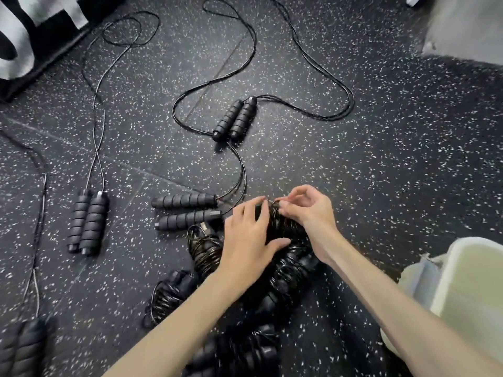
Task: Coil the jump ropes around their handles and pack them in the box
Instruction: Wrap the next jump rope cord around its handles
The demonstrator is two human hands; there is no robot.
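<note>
Beside box rim point(446, 270), hands point(272, 227) on coiled rope point(283, 227)

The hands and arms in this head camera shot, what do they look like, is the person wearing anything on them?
Nothing is worn that shows. Both forearms come up from the bottom edge bare, with no sleeves in view. The left hand and the right hand have no gloves, and no rings, watch or wristband can be seen on the fingers or wrists. No marks or tape are visible either.
</note>
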